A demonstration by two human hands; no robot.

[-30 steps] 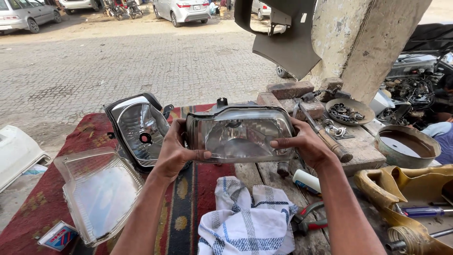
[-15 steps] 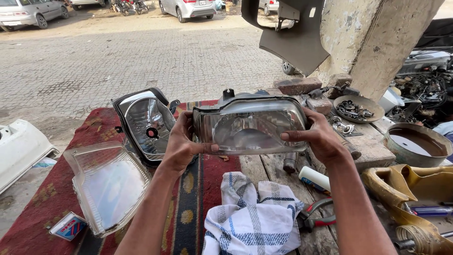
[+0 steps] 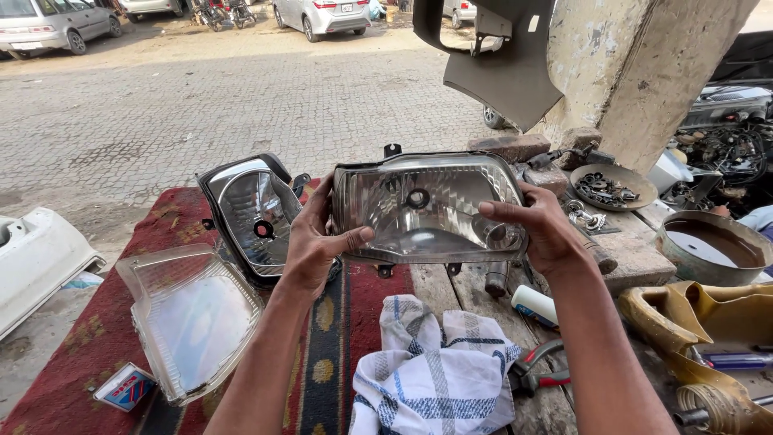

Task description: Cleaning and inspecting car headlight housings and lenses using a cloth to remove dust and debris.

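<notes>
Inspection step: left hand [image 3: 310,250] and right hand [image 3: 543,234] grip the headlamp [image 3: 423,209], fingers clamped on its ends; next, judged, steady tilting above the surface [image 3: 636,254].

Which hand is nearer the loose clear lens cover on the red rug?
Left. The left hand grips the headlight's left edge, just above and right of the clear lens cover. The right hand grips the far edge, well away.

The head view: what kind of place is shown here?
Probably an open-air roadside car repair stall. Both hands hold a headlight unit above a cluttered workbench; a second headlight housing lies on a red rug, and cars stand parked beyond the paved street.
</notes>
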